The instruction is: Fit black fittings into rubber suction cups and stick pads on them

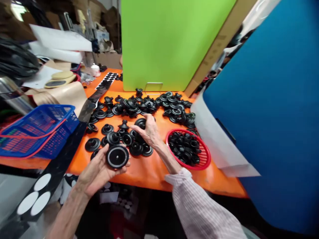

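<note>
Pickup or set-down, seemingly: clasps black disc (117, 156) in left hand (98, 173), lower centre-left; spreads right hand (150, 132) at second disc (140, 123), mid-frame, grip unclear; likely needs careful closing or release.

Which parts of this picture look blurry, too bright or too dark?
In the head view, shiny metal at far left is blurred, with glare; the disc in the left hand looks fairly crisp; a patch at top left is washed out; below the table is dark.
</note>
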`<action>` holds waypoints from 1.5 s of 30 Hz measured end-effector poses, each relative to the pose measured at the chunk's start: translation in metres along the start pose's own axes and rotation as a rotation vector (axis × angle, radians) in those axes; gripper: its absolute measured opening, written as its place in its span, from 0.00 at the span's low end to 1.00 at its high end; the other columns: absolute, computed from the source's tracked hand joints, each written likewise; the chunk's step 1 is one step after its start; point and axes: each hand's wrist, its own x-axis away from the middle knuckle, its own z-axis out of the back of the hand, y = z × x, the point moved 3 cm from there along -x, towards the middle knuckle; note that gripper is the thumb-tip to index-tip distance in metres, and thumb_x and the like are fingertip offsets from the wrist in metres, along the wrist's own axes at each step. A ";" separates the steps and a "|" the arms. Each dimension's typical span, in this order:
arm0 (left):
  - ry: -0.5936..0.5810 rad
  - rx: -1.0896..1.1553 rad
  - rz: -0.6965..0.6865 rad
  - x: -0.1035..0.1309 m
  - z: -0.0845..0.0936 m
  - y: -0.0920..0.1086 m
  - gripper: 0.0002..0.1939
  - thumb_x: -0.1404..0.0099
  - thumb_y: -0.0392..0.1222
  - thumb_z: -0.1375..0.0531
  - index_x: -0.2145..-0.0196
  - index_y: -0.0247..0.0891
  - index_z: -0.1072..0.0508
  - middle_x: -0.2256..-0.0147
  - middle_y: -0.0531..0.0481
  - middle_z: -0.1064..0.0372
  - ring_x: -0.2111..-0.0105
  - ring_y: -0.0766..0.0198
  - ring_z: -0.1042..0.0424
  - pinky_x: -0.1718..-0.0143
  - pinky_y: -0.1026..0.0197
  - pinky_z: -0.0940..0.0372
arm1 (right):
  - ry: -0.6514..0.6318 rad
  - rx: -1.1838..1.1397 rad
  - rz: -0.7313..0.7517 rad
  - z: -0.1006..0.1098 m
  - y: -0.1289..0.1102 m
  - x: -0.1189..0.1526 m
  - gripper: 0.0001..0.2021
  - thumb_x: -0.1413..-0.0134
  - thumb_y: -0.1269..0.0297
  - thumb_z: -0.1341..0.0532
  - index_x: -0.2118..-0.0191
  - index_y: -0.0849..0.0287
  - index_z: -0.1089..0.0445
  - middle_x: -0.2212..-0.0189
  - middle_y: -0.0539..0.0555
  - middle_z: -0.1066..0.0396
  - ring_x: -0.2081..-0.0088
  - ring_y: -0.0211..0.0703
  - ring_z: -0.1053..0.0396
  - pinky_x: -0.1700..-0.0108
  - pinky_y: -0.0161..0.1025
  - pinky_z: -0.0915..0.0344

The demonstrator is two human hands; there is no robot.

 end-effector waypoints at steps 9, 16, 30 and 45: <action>0.116 0.311 0.202 0.006 0.002 -0.042 0.06 0.42 0.36 0.37 0.66 0.32 0.27 0.65 0.41 0.26 0.59 0.55 0.24 0.70 0.67 0.27 | -0.054 0.760 0.046 0.084 0.066 0.053 0.12 0.41 0.68 0.51 0.61 0.61 0.32 0.66 0.64 0.31 0.61 0.57 0.34 0.60 0.52 0.37; 0.046 0.001 -0.087 0.001 0.003 -0.060 0.18 0.51 0.33 0.30 0.64 0.38 0.32 0.66 0.51 0.26 0.67 0.60 0.23 0.68 0.61 0.27 | -0.051 0.931 0.130 0.084 0.095 0.060 0.12 0.44 0.71 0.53 0.62 0.63 0.33 0.68 0.65 0.32 0.65 0.57 0.36 0.64 0.49 0.40; -0.013 -0.154 -0.164 0.006 0.006 -0.070 0.26 0.48 0.36 0.33 0.54 0.40 0.39 0.60 0.48 0.28 0.60 0.55 0.23 0.57 0.52 0.29 | -0.169 0.407 0.167 0.046 0.033 0.112 0.09 0.42 0.69 0.51 0.66 0.56 0.34 0.68 0.58 0.34 0.64 0.50 0.36 0.61 0.44 0.36; 0.052 -0.252 -0.249 0.007 0.002 -0.080 0.27 0.47 0.38 0.35 0.49 0.36 0.35 0.57 0.44 0.28 0.56 0.55 0.27 0.55 0.51 0.28 | -0.163 -0.127 0.027 0.023 0.003 0.155 0.12 0.38 0.63 0.44 0.50 0.56 0.33 0.60 0.55 0.31 0.65 0.41 0.30 0.59 0.41 0.29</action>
